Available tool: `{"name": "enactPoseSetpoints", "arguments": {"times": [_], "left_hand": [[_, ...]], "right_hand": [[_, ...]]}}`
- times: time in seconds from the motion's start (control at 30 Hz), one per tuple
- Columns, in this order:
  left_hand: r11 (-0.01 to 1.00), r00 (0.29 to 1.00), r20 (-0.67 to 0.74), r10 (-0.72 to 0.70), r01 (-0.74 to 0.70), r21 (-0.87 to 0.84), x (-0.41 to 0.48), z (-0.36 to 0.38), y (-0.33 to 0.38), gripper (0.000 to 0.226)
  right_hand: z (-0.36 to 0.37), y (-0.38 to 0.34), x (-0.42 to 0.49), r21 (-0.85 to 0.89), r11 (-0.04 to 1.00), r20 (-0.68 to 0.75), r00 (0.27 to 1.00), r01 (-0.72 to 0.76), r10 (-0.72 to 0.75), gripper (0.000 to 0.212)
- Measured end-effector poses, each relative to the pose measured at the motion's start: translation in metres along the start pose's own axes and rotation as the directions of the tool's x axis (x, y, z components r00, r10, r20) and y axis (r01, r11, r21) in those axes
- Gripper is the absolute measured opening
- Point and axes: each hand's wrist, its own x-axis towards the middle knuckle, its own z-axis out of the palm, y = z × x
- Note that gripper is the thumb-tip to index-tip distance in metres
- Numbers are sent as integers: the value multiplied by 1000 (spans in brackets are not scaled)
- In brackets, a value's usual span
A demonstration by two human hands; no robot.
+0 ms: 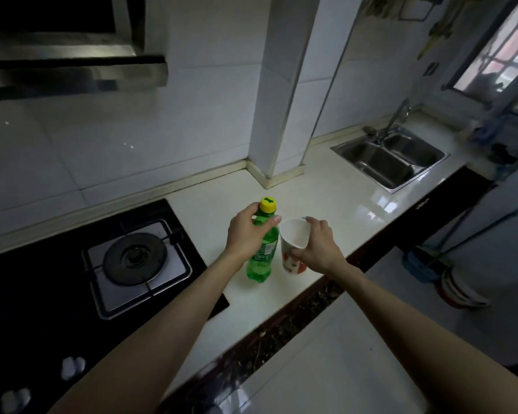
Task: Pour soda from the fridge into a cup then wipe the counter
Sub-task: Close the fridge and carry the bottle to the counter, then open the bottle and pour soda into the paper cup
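Our left hand [245,234] grips the capped green soda bottle [262,255] upright on the counter [326,198], our right hand [317,243] clasps the empty paper cup [293,249] beside it: fetching seems done; uncapping, pouring, wiping remain.

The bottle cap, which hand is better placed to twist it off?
Probably the right hand: it only steadies the cup, while the left hand already grips the bottle below the cap.

Left hand [247,234] gripping capped green bottle [261,258], right hand [319,245] holding paper cup [292,249], white counter [326,198]
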Motion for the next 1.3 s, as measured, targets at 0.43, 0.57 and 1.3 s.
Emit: {"name": "enactPoseSetpoints", "arguments": {"times": [0.43, 0.57, 1.3], "left_hand": [[996, 989, -122, -83, 78, -44, 74, -3, -27, 24], [994, 980, -167, -109, 107, -25, 93, 5, -31, 24], [961, 814, -530, -238, 276, -9, 131, 54, -35, 23]], "right_hand": [[37, -1, 114, -95, 995, 85, 996, 27, -19, 94], [45, 9, 147, -53, 997, 114, 992, 50, -44, 92], [75, 67, 244, 18, 959, 361, 893, 282, -269, 120]]}}
